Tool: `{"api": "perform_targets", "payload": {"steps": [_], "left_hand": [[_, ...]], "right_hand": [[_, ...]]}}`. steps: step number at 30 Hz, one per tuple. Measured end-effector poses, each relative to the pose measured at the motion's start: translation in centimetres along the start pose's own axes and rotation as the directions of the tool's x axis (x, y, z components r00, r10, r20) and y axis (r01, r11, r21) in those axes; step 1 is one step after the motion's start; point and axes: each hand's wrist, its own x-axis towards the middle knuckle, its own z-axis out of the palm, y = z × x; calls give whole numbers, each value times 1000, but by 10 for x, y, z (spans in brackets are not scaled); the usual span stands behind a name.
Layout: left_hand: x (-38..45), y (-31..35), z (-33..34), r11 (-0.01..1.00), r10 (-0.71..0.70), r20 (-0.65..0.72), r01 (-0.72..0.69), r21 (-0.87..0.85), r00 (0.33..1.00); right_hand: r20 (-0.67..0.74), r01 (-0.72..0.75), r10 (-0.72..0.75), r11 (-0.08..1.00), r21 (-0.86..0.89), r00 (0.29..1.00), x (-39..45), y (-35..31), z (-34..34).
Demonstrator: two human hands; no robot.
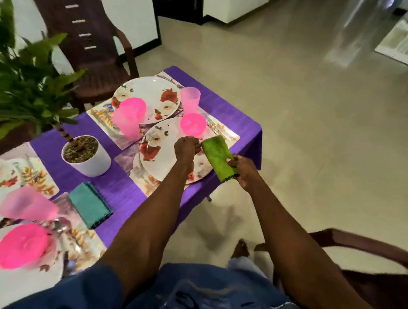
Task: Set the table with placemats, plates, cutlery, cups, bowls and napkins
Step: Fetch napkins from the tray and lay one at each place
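**Green napkin held over the right-hand setting**

Both hands out over the purple tablecloth (126, 195). Left hand (187, 149) pinching the far end of one folded green napkin (218, 157), fingers curled on its edge; right hand (243, 171) gripping the near end, thumb on top. Napkin stretched between the two, tilted, at the right rim of the nearer floral plate (165, 157) and over the table's edge.

Counted on the table: two floral plates in full view, the farther plate (149, 93) behind, each on its own placemat (225, 129); parts of more place settings at the lower left, too cut off to count surely. Two pink bowls up front, one (192, 124) on the nearer plate, one (131, 106) on the farther. One pale pink cup (190, 100) upright between the plates. At the left, another pink cup (29, 204) on its side and a pink bowl (22, 247). One teal napkin (89, 206) flat on the cloth. One potted plant (86, 154) mid-table. Two brown chairs, one far (86, 39), one near right (369, 255).
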Motion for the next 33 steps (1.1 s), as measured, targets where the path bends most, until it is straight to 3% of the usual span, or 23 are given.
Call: {"api": "perform_targets", "payload": {"steps": [3,7,11,16,23,33], "left_hand": [[8,-5,42,995,52,-149,-39,89,988],[30,-15,89,977,101,-237,-52,206,966],[36,-11,121,872,319,-288,-162,461,903],[74,-1,140,750,528,-278,-288,595,803],[123,12,153,655,538,-258,-205,728,802],[148,26,152,634,512,-347,-74,770,786]], "right_hand": [[51,-28,31,998,-59,998,35,-31,-29],[84,-28,39,991,-133,996,89,-68,-58],[121,-25,45,986,-163,992,140,-94,-64],[187,-10,55,971,-237,981,211,-123,-47],[151,-47,101,945,-324,983,286,-146,-20],[243,-16,122,918,-397,962,331,-162,20]]}}
